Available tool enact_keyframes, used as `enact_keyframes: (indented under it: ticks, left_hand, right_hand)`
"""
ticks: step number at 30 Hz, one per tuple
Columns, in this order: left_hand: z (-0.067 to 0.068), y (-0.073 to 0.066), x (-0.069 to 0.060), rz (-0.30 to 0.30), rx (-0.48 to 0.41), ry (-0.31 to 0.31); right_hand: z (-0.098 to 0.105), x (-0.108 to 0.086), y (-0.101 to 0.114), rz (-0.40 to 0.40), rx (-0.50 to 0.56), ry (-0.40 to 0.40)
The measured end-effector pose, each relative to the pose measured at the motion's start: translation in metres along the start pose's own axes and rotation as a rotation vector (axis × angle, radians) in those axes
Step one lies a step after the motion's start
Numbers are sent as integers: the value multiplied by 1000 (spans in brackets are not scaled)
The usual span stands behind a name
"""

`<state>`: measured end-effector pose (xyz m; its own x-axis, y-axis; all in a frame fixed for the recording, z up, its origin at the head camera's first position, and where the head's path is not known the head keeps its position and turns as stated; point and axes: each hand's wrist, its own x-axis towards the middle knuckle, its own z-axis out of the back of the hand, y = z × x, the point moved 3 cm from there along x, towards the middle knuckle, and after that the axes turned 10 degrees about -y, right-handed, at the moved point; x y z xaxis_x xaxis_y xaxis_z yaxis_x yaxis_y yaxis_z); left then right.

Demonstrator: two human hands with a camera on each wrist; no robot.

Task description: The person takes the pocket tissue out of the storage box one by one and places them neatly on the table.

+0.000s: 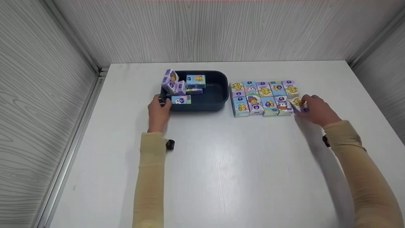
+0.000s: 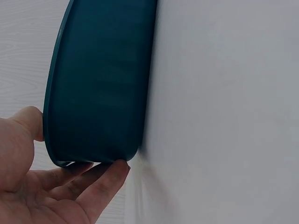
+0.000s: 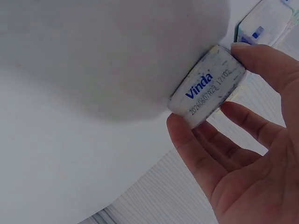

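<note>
A dark teal bin [image 1: 197,107] holds several small printed packs [image 1: 196,81] at its left side. My left hand [image 1: 159,113] grips the bin's left end, thumb at the rim and fingers under the corner in the left wrist view [image 2: 70,182]. To the right of the bin, small packs [image 1: 264,90] lie side by side in two rows. My right hand [image 1: 319,110] pinches a pack [image 1: 297,103] at the right end of the front row. In the right wrist view, thumb and fingers of the hand [image 3: 252,154] hold that pack [image 3: 208,86] by its edges.
A white table [image 1: 215,164] extends in front of the bin and packs. Behind it stands a wood-grain panel [image 1: 202,31], with more panels at the left and right. Another pack [image 3: 266,23] lies close to the held one in the right wrist view.
</note>
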<state>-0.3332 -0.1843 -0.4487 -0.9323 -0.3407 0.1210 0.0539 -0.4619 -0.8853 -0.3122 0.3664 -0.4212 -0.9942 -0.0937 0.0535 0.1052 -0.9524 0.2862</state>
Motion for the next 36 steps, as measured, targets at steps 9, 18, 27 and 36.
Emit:
enact_keyframes:
  ticks: [9, 18, 27, 36]
  left_hand:
    - [0, 0, -1, 12, -1, 0]
    - [-1, 1, -1, 5, -11, 2]
    - [1, 0, -1, -7, -4, -11]
    - [1, -1, -1, 7, 2, 2]
  right_hand:
    - [3, -2, 9, 12, 36, 68]
    - [1, 3, 13, -5, 4, 57]
    - [12, 5, 22, 60, -31, 57]
    - [17, 11, 37, 62, -74, -8]
